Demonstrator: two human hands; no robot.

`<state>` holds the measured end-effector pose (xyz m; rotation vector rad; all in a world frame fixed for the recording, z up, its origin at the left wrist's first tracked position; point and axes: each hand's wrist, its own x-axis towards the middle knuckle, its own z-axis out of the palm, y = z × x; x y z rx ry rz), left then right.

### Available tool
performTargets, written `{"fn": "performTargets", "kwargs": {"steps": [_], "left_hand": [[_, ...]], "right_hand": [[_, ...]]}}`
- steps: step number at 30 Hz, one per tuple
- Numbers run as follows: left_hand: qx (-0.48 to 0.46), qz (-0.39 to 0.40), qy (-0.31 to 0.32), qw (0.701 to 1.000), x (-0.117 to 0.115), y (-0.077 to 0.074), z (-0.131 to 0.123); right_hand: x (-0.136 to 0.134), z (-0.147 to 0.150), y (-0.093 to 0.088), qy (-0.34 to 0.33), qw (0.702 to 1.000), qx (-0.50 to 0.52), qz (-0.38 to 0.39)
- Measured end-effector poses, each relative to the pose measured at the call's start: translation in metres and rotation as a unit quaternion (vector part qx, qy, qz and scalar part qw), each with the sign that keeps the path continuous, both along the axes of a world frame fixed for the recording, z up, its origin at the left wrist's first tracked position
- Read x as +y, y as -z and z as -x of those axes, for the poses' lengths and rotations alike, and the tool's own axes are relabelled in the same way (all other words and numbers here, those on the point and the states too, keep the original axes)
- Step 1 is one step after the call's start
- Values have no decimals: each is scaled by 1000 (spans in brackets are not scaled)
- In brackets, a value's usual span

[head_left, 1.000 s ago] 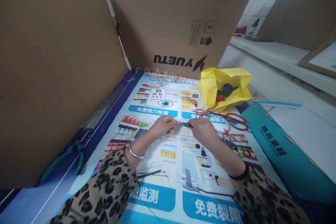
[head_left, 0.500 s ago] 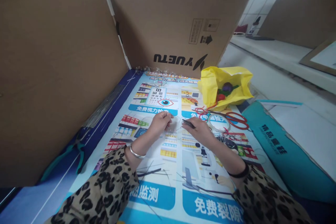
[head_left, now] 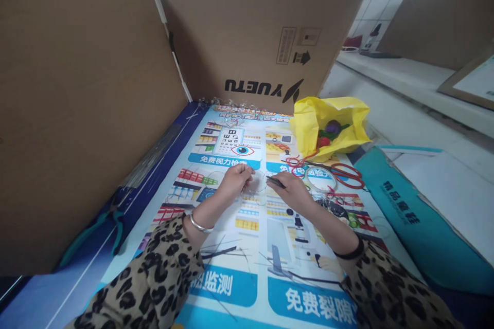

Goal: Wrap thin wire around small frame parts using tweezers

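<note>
Over the middle of the printed sheet, my left hand (head_left: 234, 183) is closed in a pinch on a thin wire (head_left: 259, 191), which curves across the gap between my hands. My right hand (head_left: 294, 193) grips a short dark pointed tool that looks like tweezers (head_left: 275, 181), its tip directed left at the wire. The hands stay apart, fingertips facing each other. How the wire sits in the left fingers is too fine to make out.
A yellow paper bag (head_left: 304, 126) holds balls of yarn. Nearby lie red-handled scissors (head_left: 349, 175) and a clear ring-shaped roll (head_left: 321, 180). Teal-handled pliers (head_left: 119, 231) and wire lengths (head_left: 152, 157) lie left. Cardboard walls (head_left: 247, 25) stand behind; a teal box (head_left: 401, 205) sits right.
The view has shifted very slightly. Both hands keep almost the same place and the same grip.
</note>
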<state>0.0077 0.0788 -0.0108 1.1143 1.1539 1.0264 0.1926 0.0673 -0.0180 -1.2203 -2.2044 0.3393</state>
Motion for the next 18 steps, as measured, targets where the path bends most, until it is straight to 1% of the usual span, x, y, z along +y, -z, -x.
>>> {"fn": "performTargets", "kwargs": {"steps": [6,18], "left_hand": [[7,4,-5,1000,0,-1,1],[10,14,0,1000,-1,-2,0]], "right_hand": [[-1,0,-1,-1,1000,21,8],[-2,1,-3,-13,1000,5,15]]}}
